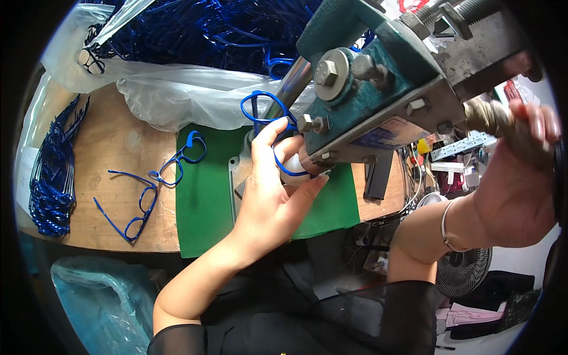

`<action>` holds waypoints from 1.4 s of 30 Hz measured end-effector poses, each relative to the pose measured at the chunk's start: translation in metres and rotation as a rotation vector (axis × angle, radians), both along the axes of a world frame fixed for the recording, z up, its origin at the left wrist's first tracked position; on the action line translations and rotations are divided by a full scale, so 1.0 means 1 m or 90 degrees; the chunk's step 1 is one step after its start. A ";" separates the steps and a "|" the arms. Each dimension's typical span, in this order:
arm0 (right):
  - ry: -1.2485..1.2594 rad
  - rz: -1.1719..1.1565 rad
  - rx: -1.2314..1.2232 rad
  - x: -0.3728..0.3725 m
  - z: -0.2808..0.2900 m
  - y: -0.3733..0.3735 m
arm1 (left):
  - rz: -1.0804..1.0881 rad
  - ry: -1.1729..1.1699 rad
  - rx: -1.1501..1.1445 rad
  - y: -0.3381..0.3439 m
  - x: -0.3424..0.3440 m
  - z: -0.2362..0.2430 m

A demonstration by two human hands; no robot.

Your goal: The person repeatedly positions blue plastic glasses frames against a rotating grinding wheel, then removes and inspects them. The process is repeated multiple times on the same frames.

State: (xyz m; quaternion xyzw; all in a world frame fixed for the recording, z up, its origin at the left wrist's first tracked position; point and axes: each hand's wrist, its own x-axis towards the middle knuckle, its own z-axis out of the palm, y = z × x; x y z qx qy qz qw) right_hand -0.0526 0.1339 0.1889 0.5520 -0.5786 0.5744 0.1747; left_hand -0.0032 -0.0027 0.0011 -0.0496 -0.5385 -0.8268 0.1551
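Observation:
My left hand (269, 186) is closed on a blue eyeglass frame (253, 94), holding it under the head of a green hand press (378, 89). One rim of the frame lies around a white rounded piece (291, 168) at the foot of the press ram; the other rim sticks out past my fingers. At the right my right hand (520, 171) grips the cloth-wrapped handle (488, 116) of the press. Two more blue eyeglass frames lie to the left, one frame (178, 163) at the edge of the green mat (204, 219), another frame (142, 207) on the wood.
A large plastic bag (160, 89) full of blue frames spreads along the back. Stacked blue frames (53, 177) lie at the far left of the wooden table (106, 142). A dark block (377, 177) sits right of the mat. Below are a bluish plastic bag (106, 302) and a fan (464, 272).

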 end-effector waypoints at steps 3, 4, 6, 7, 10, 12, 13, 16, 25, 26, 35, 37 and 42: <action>-0.075 0.082 -0.094 0.019 -0.028 0.040 | -0.024 0.005 -0.023 -0.002 -0.004 -0.002; -0.079 0.089 -0.106 0.025 -0.036 0.047 | -0.023 0.007 -0.060 -0.001 -0.005 -0.004; -0.114 0.123 -0.106 0.030 -0.034 0.045 | -0.018 -0.006 -0.072 -0.002 -0.002 -0.004; -0.102 0.119 -0.098 0.025 -0.033 0.041 | -0.016 -0.011 -0.044 -0.002 -0.002 0.000; -0.030 0.082 -0.079 0.031 -0.051 0.042 | 0.007 -0.016 -0.051 0.000 0.001 -0.001; 0.018 0.059 -0.072 0.033 -0.063 0.040 | 0.022 -0.009 -0.084 0.001 0.000 0.001; 0.011 0.069 -0.060 0.031 -0.058 0.040 | 0.032 0.002 -0.104 0.002 -0.001 0.001; -0.051 0.101 -0.077 0.028 -0.040 0.031 | 0.096 0.052 -0.227 0.001 -0.001 0.001; -0.144 -0.197 -0.050 -0.003 -0.149 0.070 | 0.155 0.039 -0.256 -0.011 0.039 -0.004; -0.179 -0.330 0.220 0.004 -0.182 0.065 | 0.101 0.038 -0.154 -0.016 0.052 -0.011; -0.458 -0.411 0.493 0.002 -0.292 0.081 | 0.026 -0.095 0.195 -0.011 0.070 -0.018; -0.431 -0.424 0.437 0.005 -0.296 0.086 | 0.012 -0.109 0.136 -0.014 0.070 -0.017; -0.324 -0.398 0.514 -0.001 -0.300 0.084 | -0.065 -0.185 0.235 -0.019 0.073 -0.008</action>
